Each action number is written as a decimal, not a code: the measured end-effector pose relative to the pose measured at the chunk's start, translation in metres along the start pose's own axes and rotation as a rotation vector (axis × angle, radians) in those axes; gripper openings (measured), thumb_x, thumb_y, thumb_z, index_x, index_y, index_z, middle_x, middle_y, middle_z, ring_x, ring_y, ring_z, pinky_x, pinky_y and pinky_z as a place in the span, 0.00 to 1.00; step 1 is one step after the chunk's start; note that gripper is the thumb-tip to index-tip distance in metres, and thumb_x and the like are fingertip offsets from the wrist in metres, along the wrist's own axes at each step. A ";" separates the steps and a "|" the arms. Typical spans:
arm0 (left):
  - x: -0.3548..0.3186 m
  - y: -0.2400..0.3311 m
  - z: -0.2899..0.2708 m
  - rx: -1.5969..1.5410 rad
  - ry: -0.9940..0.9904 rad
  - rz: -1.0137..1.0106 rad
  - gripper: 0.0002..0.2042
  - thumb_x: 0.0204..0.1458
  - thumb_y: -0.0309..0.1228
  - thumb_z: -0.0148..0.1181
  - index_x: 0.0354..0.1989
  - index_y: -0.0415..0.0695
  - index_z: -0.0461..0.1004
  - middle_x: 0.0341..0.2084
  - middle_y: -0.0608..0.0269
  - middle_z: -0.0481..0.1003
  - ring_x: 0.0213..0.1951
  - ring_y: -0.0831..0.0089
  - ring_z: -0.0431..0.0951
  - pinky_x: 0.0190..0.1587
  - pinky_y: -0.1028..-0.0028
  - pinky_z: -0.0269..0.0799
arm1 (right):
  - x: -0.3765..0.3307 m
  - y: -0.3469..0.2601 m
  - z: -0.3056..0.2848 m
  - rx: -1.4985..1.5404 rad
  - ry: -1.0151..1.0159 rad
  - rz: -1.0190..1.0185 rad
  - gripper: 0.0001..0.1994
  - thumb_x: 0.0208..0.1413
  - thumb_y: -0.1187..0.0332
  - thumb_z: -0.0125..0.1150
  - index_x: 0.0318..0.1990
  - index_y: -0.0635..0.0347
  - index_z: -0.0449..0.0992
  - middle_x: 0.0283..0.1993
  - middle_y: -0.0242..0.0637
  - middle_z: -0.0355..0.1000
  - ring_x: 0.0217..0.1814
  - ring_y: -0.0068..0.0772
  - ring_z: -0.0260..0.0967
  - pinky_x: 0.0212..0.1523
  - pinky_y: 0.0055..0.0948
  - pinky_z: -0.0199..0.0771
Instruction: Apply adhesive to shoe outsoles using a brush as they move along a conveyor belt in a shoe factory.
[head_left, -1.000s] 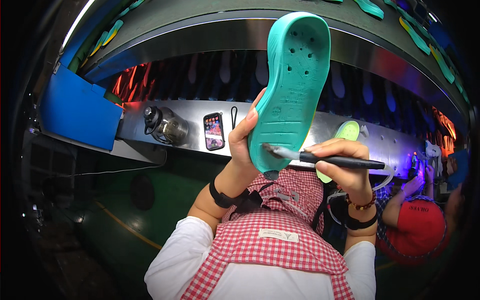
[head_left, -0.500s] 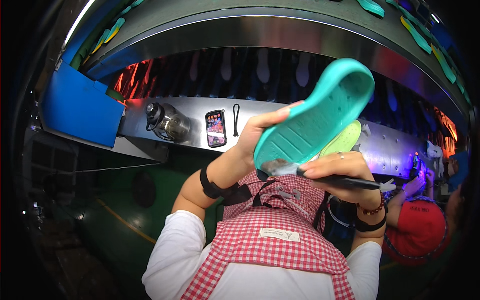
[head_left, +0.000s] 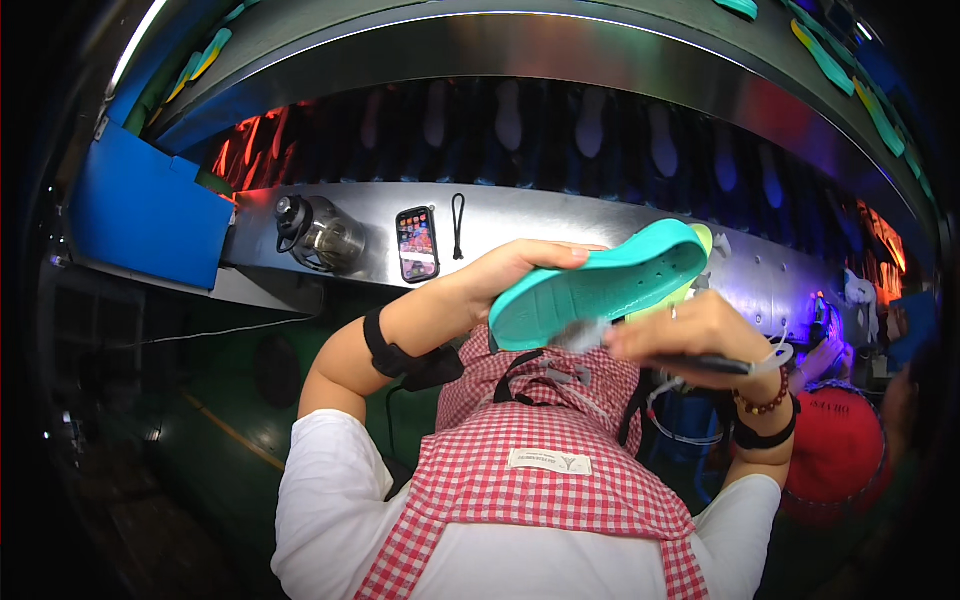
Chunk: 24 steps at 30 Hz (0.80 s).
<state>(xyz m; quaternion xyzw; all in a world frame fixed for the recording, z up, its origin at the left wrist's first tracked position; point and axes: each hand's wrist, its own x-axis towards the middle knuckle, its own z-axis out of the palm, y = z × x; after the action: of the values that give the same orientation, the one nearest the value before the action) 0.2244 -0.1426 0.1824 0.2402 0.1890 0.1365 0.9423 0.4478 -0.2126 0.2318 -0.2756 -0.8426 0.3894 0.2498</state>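
My left hand (head_left: 520, 270) grips a turquoise shoe sole (head_left: 610, 283) by its edge, thumb along the upper rim. The sole is tilted, its hollow, ribbed inner side facing me. In my right hand (head_left: 695, 335) is a brush (head_left: 583, 336) with a dark handle. Its pale head, blurred by motion, is at the sole's lower edge; whether it touches there I cannot tell. Behind the turquoise sole, a light green sole-shaped piece (head_left: 668, 302) shows in part; what supports it is hidden.
On the metal bench (head_left: 375, 210) are a dark bottle (head_left: 325, 235), a phone (head_left: 417, 243) and a black strap (head_left: 458, 228). Several sole shapes show in the dark space behind, below a conveyor (head_left: 450, 25). A person in a red cap (head_left: 832, 450) works at the right.
The turquoise sole has come down and tipped to a flatter angle, showing less of its inside. My right hand and brush have shifted slightly right. The view has shifted a little.
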 end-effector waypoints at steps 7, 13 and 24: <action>-0.009 0.001 -0.008 0.219 0.061 0.036 0.26 0.52 0.34 0.49 0.57 0.32 0.54 0.52 0.49 0.63 0.51 0.67 0.67 0.53 0.71 0.63 | 0.002 -0.003 -0.014 -0.230 -0.132 0.047 0.11 0.41 0.75 0.58 0.35 0.58 0.75 0.39 0.38 0.74 0.39 0.39 0.73 0.38 0.28 0.72; -0.017 0.005 -0.013 0.281 0.099 0.103 0.29 0.51 0.36 0.49 0.59 0.33 0.52 0.53 0.48 0.61 0.51 0.64 0.68 0.53 0.68 0.64 | -0.013 0.017 -0.015 -0.107 -0.012 0.099 0.09 0.45 0.76 0.58 0.36 0.63 0.75 0.39 0.43 0.74 0.39 0.38 0.73 0.38 0.29 0.73; 0.005 -0.015 -0.017 -0.188 0.023 0.320 0.25 0.52 0.35 0.44 0.59 0.43 0.54 0.48 0.47 0.65 0.44 0.57 0.72 0.47 0.58 0.69 | 0.003 0.044 0.033 0.320 0.637 0.267 0.08 0.47 0.78 0.57 0.37 0.68 0.76 0.36 0.41 0.74 0.36 0.25 0.71 0.37 0.19 0.70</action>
<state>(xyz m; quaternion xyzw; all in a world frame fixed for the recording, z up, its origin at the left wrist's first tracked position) 0.2244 -0.1463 0.1593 0.1763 0.1455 0.3044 0.9247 0.4361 -0.2039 0.1788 -0.4475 -0.6081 0.4401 0.4861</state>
